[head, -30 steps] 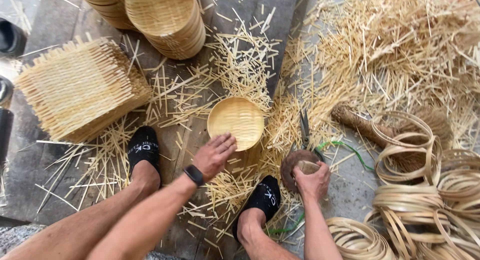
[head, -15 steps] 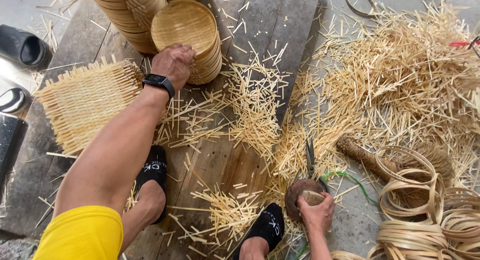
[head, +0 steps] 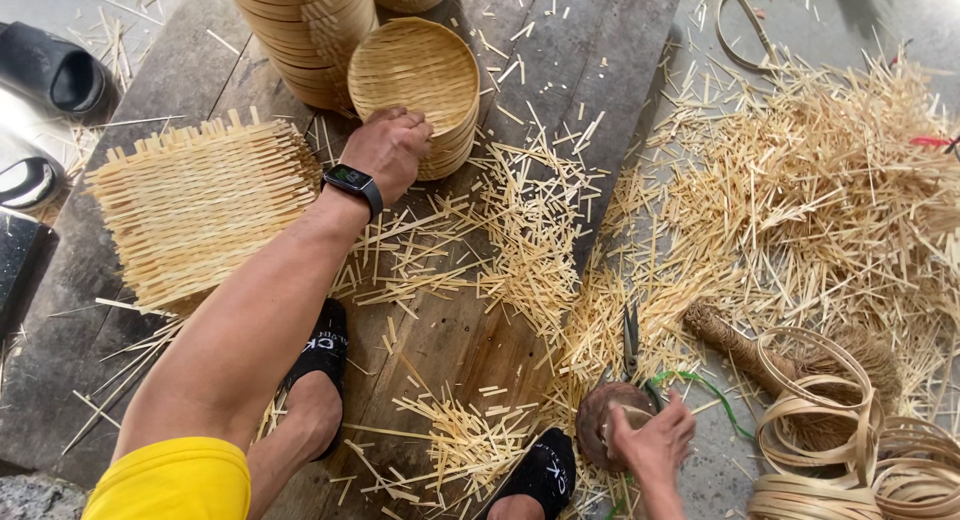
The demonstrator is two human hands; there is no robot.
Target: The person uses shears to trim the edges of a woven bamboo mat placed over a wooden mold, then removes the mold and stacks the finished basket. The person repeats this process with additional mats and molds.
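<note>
At far left, beside the wooden board [head: 470,340], a pile of square woven bamboo mats [head: 200,210] with loose strip ends sticking out on all sides. Looks not trimmed and not shaped, so probably the part left to do.

Further right, at the top edge, a tall stack of round bamboo trays [head: 300,30], and just beside it a lower stack topped by one shallow round woven tray [head: 415,75]. Looks finished, judging from the clean rims; a good share of the work seems already done.

On the near rim of that top tray, the left hand [head: 395,150], with a smartwatch [head: 352,177] on the wrist. Knuckles up, fingers curled narrow over the rim and touching it. Cannot tell whether really gripping or only resting there. Tray directly under and beyond the fingers, at the far end of the stretched arm.

In the middle, short bamboo offcuts [head: 520,250] scattered over the board, growing into a big heap on the right.

Low and right of centre, a brown round block [head: 600,420] on the ground, with the right hand [head: 655,442] closed around its right edge, holding it. Well apart from the tray stack.

At far right, coiled bamboo hoops [head: 815,410], not yet used.
</note>
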